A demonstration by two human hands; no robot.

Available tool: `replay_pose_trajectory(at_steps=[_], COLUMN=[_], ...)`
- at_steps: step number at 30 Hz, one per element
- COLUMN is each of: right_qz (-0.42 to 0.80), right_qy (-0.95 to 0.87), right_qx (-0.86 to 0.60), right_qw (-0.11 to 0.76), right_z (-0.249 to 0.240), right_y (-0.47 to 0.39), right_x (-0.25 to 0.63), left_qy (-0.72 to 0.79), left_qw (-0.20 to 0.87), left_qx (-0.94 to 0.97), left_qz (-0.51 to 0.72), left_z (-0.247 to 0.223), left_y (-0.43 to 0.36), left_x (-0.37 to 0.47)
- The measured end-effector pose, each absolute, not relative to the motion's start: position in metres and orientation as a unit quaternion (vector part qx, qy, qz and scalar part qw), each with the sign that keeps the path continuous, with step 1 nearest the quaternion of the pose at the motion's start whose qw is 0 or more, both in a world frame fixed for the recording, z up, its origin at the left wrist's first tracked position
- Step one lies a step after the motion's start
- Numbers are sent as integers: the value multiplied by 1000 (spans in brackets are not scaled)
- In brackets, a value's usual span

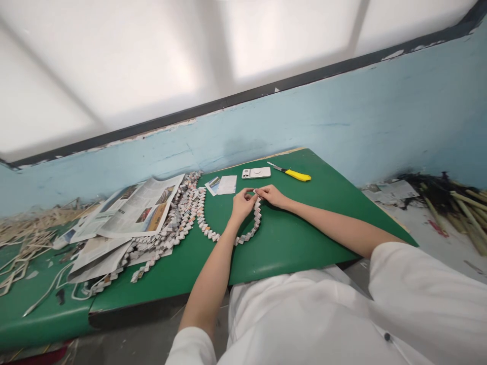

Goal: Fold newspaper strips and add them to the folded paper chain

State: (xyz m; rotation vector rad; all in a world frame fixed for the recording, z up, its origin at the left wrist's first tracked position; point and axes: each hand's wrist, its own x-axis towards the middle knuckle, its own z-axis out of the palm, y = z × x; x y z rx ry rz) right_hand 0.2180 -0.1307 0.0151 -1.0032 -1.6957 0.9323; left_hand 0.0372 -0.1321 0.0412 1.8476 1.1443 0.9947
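Note:
A zigzag chain of folded newspaper [208, 232] curves across the green table [289, 238] and rises at its right end to my fingers. My left hand [243, 204] is closed on that end, its thumb and fingers pinching from the left. From the right, my right hand [272, 195] pinches the same tip, and the fingertips of both hands meet there. The chain's far part runs left into a heap of more folded paper chain [178, 215]. Part of the loop is hidden behind my left forearm.
Behind my hands lie paper pieces [227, 185], a phone [256, 173] and a yellow-handled knife or saw [298, 175]. Newspaper sheets [133, 213] cover the heap at left, near a white cable [51, 288] and thin strips [26, 253]. Bamboo poles [470, 213] lie on the floor at right.

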Motion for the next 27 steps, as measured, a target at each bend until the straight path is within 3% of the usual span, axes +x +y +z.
replay_pose_trajectory(at_steps=[10, 19, 27], right_qz=[367, 321, 288], right_qy=[-701, -697, -720], right_qx=[-395, -367, -348], right_qw=[468, 525, 526], right_z=[13, 15, 17], right_y=[-133, -138, -139], right_x=[218, 212, 214], left_qy=[429, 453, 462], left_qw=[512, 475, 483], left_qx=[635, 603, 589], left_qz=[388, 453, 454], left_z=[31, 30, 26], left_y=[-121, -111, -110], left_x=[38, 30, 30])
